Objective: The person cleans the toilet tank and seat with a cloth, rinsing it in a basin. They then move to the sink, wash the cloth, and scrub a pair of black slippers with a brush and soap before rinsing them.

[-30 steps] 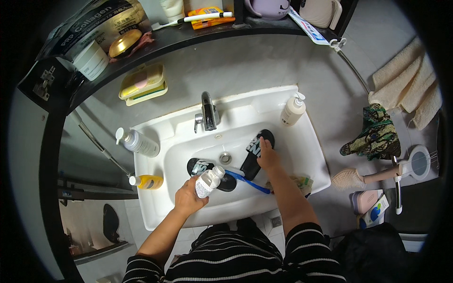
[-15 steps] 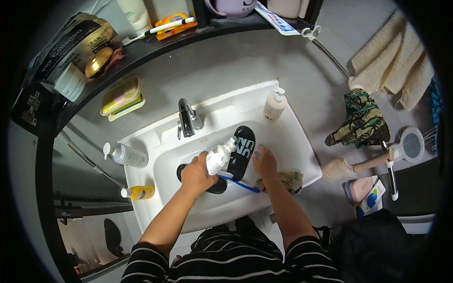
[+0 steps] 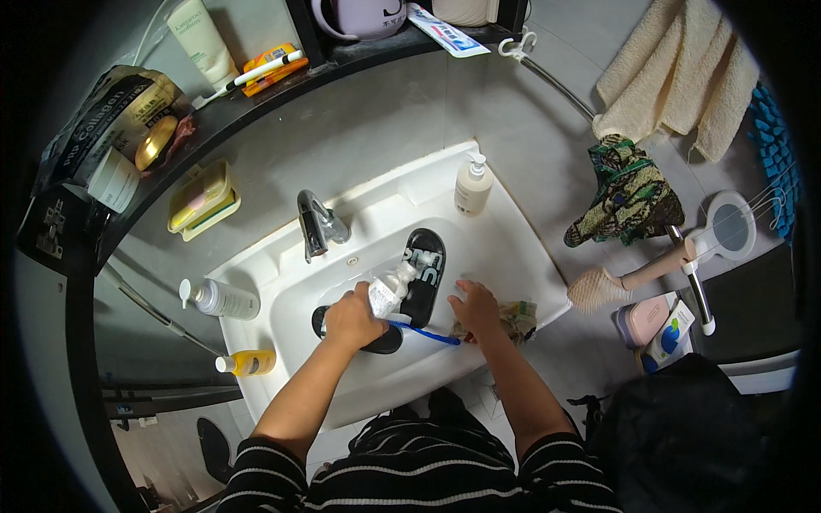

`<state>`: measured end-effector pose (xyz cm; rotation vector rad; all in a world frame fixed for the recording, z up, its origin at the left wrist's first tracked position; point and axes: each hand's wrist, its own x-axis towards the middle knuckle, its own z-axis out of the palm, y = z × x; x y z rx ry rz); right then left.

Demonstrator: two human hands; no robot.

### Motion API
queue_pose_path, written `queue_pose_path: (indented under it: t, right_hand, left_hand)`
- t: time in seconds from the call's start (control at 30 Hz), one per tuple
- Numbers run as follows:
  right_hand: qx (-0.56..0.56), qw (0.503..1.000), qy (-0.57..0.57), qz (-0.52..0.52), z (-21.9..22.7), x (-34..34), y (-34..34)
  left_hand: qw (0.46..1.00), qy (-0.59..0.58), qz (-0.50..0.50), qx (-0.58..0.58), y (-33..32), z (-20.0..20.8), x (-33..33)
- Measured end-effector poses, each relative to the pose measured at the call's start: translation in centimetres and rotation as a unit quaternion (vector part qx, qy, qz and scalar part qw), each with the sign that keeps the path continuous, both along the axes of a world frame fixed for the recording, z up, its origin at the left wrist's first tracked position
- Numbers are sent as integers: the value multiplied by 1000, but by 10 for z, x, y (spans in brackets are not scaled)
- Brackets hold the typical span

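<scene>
My left hand (image 3: 352, 321) is wrapped round a white squeeze bottle (image 3: 386, 295) with a clear nozzle, tilted over a black slipper (image 3: 423, 295) with pale lettering. This slipper lies in the white sink (image 3: 539, 278). A second black slipper (image 3: 385, 343) shows partly beneath my left hand. Between the two, a brush with a blue handle (image 3: 438, 336) points toward my right hand (image 3: 476, 308). That hand hovers right of the lettered slipper, fingers apart and holding nothing. Next to my right wrist, a crumpled packet (image 3: 519, 320) rests on the sink's edge.
A chrome faucet (image 3: 316, 227) rises at the back. Pump bottles (image 3: 473, 188) (image 3: 224, 299) and a yellow bottle (image 3: 253, 362) stand on the rim. A hairbrush (image 3: 603, 289) and a patterned cloth (image 3: 629, 197) are on the right; a black shelf (image 3: 256, 107) curves across the back.
The whole view has shifted, with the sink now further left in the picture. My right hand sits slightly further from the lettered slipper. My left hand still grips the squeeze bottle.
</scene>
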<state>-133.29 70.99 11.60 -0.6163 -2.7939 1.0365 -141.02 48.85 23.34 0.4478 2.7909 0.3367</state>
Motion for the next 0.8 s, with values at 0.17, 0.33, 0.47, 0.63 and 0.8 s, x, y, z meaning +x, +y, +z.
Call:
queue_pose_path:
  t: [0.17,0.33,0.47,0.63,0.8]
  right_hand:
    - [-15,1000,-1,11,0,6,-4]
    - [-487,855,-92,-152,41,-2,-14]
    - [-769,633,51,-67,70,3,-23]
    - [-451,864,134,179,132,4,-53]
    - [-195,941,36,274,174,5,-47]
  left_hand:
    - [999,2,5,34,-21,-14,14]
    - [966,4,-12,258,-39,-21,32]
    - [919,-19,-34,391,-42,-28,42]
    - [923,-31,-42,382,-48,-22,45]
    - [924,-38,-94,368,-59,-6,42]
